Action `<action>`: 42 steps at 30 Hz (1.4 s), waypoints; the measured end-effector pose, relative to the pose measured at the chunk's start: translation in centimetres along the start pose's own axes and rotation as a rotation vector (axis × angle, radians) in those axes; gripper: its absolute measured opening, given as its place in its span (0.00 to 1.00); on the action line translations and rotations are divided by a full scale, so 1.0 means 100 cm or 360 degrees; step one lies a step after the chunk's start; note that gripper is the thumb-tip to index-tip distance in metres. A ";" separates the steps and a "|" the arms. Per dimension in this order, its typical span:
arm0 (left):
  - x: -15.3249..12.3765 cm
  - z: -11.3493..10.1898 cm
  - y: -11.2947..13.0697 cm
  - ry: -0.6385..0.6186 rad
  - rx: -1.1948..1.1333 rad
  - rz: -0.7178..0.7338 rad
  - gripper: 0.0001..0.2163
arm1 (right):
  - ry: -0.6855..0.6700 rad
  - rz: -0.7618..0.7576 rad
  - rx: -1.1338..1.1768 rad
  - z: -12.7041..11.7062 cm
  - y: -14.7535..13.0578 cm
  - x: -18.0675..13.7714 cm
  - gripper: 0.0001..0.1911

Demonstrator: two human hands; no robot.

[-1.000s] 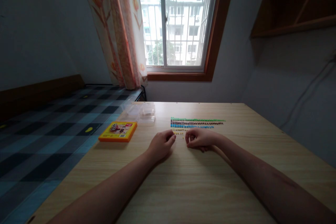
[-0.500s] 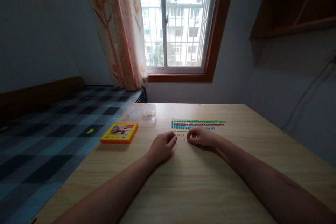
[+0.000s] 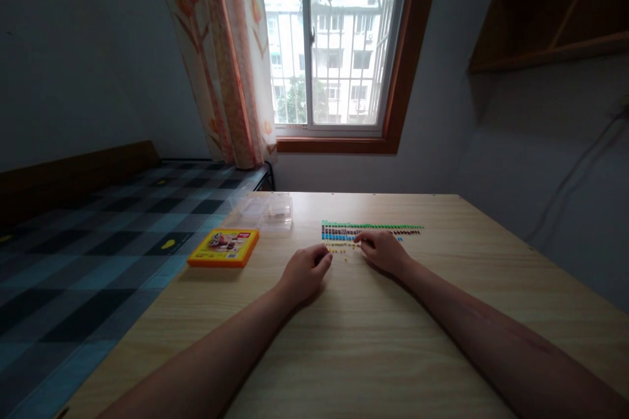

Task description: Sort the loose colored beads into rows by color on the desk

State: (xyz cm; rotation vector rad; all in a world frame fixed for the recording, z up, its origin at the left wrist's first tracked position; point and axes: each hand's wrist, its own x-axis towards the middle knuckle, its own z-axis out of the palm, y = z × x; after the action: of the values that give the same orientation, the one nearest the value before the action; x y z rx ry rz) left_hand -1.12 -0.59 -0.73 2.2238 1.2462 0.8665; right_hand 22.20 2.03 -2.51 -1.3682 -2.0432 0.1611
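Note:
Rows of tiny building bricks lie across the table: a green row point(image 3: 373, 226), a brown row point(image 3: 339, 232), a blue row point(image 3: 337, 237) and a shorter line of yellow bricks point(image 3: 339, 245) nearest me. My left hand point(image 3: 304, 272) rests on the table by the left end of the yellow bricks, fingers curled in; whatever they hold is hidden. Over the right end of the yellow line, my right hand point(image 3: 383, 252) bends its thumb and index finger close together, covering part of the blue row. Anything between those fingertips is too small to make out. A few loose yellow bricks lie between my hands.
On the table's left side is a yellow-orange box point(image 3: 223, 249) with a printed lid. Behind it stands a clear plastic case point(image 3: 265, 213). A bed with a checked cover point(image 3: 98, 255) adjoins the table's left edge. A window point(image 3: 344, 46) is beyond.
My right hand has moved away from me and slightly right, from the loose yellow bricks to the end of the yellow line. My left hand has hardly moved.

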 end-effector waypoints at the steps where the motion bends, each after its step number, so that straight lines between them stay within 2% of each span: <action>1: 0.000 0.000 0.000 0.0004 0.0002 0.0001 0.14 | -0.0015 -0.0003 -0.0009 0.000 0.001 0.000 0.14; 7: 0.000 0.001 0.000 0.0030 -0.0006 0.0007 0.14 | -0.0132 -0.0029 -0.0090 0.001 0.001 -0.002 0.15; 16: 0.001 0.002 0.000 0.0037 -0.0051 -0.0012 0.14 | -0.0132 -0.0020 -0.0121 0.002 0.001 -0.002 0.16; 23: 0.000 0.001 0.001 0.0034 -0.0053 -0.0018 0.14 | -0.0192 -0.0141 -0.0135 0.002 -0.004 -0.005 0.18; 35: 0.001 0.001 0.000 0.0026 -0.0041 -0.0010 0.14 | -0.0188 -0.0128 -0.0110 0.001 -0.006 -0.005 0.17; 42: 0.001 0.002 -0.002 0.0027 -0.0045 0.0009 0.14 | -0.0100 -0.0129 0.0047 0.002 -0.006 -0.005 0.17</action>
State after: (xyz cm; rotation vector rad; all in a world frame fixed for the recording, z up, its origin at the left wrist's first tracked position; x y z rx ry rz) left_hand -1.07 -0.42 -0.92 2.2029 1.2287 0.9018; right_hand 21.71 1.39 -2.60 -1.2751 -2.1362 0.2004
